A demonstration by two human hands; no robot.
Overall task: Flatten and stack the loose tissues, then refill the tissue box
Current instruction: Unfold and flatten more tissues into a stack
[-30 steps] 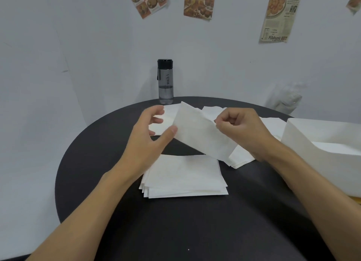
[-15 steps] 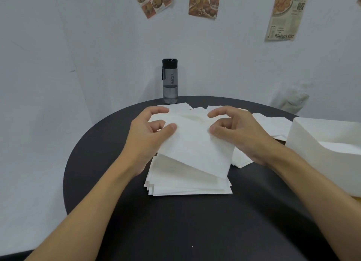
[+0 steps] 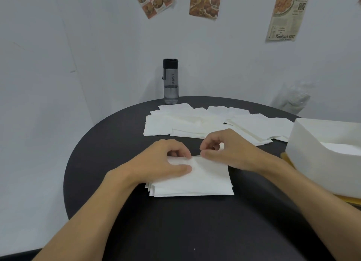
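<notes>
A squared stack of flattened tissues (image 3: 195, 188) is lying near the middle of the table, directly in front of the person, its layered edges fanning slightly at the near-left corner. The top tissue (image 3: 209, 175) is resting on it, smooth and white, with its far edge rising a little where both hands are meeting it. The left hand (image 3: 164, 161) is curling its fingers over that far edge while its thumb is lying flat on the sheet, gripping the paper between them. The right hand (image 3: 230, 149) is pinching the same edge between thumb and bent forefinger, and the two hands are almost touching. Beyond them, loose tissues (image 3: 195, 122) are sprawling in overlapping, uneven layers across the far half of the table, thin soft-looking rectangles, some faintly creased. The white tissue box (image 3: 322, 155) is sitting at the right edge of the view, open at the top, matte and round-cornered, with a white layer showing inside. It is resting on something flat and yellow (image 3: 349, 200) that is mostly hidden. The round table (image 3: 175, 231) is showing a matte black top. A grey translucent water bottle (image 3: 170, 81) with a black cap is standing upright at the far rim, just behind the loose tissues. A crumpled clear plastic bag (image 3: 293, 102) is lying against the wall at the far right. The plain pale wall (image 3: 58, 65) is closing in behind the table and carrying food clippings (image 3: 205, 1) stuck up high.
</notes>
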